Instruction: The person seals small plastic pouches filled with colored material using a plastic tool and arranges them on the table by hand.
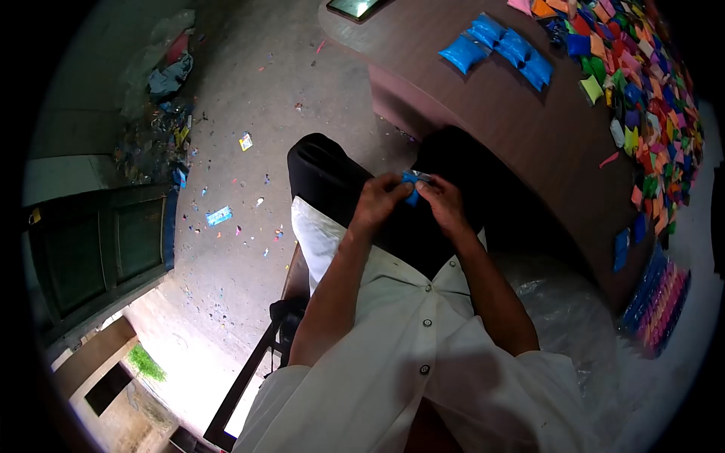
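Observation:
Above my lap, a small blue packet [412, 198] with a clear plastic edge is pinched between both hands. My left hand [377, 202] is closed on its left side, thumb and fingertips together. From the right, my right hand [444, 202] grips the same packet, with its thumb close to the other thumb. The fingers cover part of the packet, so I cannot tell whether it is sealed or torn. Several plump blue packets [513, 47] lie joined on the brown table [483, 106], ahead and to the right of my hands.
A large heap of small colourful packets [634, 83] covers the table's right side. Blue and pink packet strips [664, 306] lie at its near right corner. A tablet-like device [353, 7] rests at the far edge. Litter [219, 217] is scattered on the floor at left, near a green door [98, 245].

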Available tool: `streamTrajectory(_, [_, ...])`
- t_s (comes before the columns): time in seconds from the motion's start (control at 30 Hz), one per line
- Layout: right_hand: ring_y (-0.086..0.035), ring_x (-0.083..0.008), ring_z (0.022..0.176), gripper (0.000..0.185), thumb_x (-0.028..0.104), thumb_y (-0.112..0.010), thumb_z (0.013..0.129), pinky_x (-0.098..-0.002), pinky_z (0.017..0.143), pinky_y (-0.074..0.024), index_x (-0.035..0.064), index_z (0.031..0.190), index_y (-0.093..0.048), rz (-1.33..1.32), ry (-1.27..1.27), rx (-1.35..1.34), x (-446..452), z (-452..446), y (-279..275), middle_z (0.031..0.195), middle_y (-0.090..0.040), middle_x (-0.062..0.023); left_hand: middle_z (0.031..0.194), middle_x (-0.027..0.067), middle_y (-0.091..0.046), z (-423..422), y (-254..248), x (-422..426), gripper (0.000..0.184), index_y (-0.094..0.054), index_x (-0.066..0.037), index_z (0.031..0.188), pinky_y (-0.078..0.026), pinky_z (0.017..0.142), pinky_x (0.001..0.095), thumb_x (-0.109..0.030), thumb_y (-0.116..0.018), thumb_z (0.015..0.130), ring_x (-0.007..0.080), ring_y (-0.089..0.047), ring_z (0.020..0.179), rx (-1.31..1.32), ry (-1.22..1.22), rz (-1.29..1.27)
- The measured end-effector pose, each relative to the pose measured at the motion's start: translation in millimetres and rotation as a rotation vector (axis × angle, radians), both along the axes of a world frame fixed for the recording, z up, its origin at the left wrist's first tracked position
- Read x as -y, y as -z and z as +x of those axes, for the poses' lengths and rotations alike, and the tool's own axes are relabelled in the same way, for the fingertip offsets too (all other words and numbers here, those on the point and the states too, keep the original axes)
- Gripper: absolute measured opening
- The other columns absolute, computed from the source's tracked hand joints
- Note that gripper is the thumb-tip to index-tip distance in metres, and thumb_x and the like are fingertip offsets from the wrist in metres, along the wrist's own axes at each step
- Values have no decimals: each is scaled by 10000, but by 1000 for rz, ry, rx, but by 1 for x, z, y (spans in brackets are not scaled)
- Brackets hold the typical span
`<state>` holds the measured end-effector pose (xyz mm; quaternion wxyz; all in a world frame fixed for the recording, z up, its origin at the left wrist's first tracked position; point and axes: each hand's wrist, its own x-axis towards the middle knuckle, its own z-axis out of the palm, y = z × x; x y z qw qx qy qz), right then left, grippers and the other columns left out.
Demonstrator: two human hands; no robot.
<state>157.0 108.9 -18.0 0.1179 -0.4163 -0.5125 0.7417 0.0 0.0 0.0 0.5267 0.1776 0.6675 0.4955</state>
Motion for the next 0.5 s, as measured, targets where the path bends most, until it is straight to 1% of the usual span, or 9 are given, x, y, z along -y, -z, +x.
streamTrajectory(0.07, [-637, -81, 900, 302, 226, -729, 986, -248, 813, -509, 31, 1215, -707, -24, 41, -52, 1, -4, -9, 1002, -712, -23, 928, 34, -713, -1, -3, -1, 361, -766, -9, 1123, -487, 777, 273, -290, -814, 901, 116, -620, 844, 17, -15, 8])
streamTrajectory(0.2, [-629, -77, 869, 279, 208, -723, 984, -248, 787, -510, 18, 1187, -711, -18, 79, -41, 0, 3, -9, 975, -709, -19, 910, 36, -706, 10, 1, -4, 338, -767, -6, 1101, -484, 762, 272, -282, -796, 907, 115, -615, 832, 25, -45, 8])
streamTrajectory(0.27, [-628, -77, 854, 260, 194, -717, 982, -246, 774, -510, 16, 1170, -716, 6, 44, 17, -2, 3, -3, 961, -706, -17, 901, 34, -707, 8, -2, -5, 327, -766, -4, 1084, -486, 753, 270, -281, -784, 912, 109, -614, 820, 49, -88, 32])
streamTrajectory(0.37, [-629, -78, 850, 252, 190, -716, 978, -244, 770, -507, 18, 1162, -722, 43, -6, 40, -2, 3, -7, 955, -702, -16, 905, 29, -711, 5, -7, -4, 325, -762, 0, 1075, -491, 753, 269, -284, -779, 919, 105, -615, 817, 34, -49, 11])
streamTrajectory(0.5, [-629, -81, 858, 254, 195, -717, 977, -247, 777, -506, 23, 1164, -724, 39, -24, 54, 0, 0, -12, 960, -700, -19, 905, 28, -714, 3, 7, -1, 328, -758, 5, 1066, -493, 759, 269, -288, -776, 920, 103, -616, 821, -22, -45, 50])
